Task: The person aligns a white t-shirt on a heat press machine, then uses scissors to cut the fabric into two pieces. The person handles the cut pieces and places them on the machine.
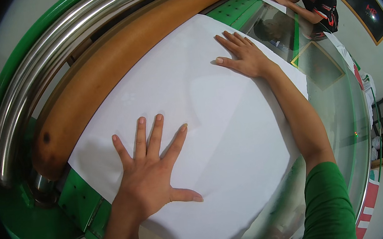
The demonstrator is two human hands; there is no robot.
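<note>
White sheet [226, 162] lay along the brown roller [103, 77], seemingly placed but not fully smoothed; left hand [149, 182] and right hand [248, 60] rested on it, grips spread.

Yellow-framed black board [367, 13] on pale wall [354, 41]

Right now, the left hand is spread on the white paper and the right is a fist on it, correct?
Not quite: the head view shows the right hand open on the white paper, not a fist. The left hand is spread on it, as you say.
</note>
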